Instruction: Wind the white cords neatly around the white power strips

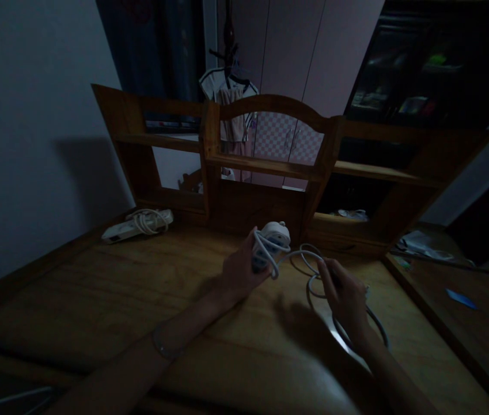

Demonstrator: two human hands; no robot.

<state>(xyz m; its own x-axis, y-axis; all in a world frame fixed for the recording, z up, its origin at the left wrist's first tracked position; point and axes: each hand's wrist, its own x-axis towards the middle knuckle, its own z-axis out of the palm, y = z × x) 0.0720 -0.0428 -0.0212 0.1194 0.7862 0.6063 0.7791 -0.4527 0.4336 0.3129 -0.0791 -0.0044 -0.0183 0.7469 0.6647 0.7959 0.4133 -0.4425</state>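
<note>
My left hand is closed around a white power strip with bluish socket faces, holding it above the wooden desk. A few turns of the strip's pale cord are wrapped around its body. From there the cord runs across to my right hand, whose fingers pinch it. The rest of the cord hangs in loose loops beside and below my right hand, down to the desktop. At the back left of the desk lies a second white power strip, its cord bundled on top.
A wooden shelf unit stands along the back edge of the desk. To the right is a lower surface with papers and a blue card. Clothes hang on a stand behind. The room is dim.
</note>
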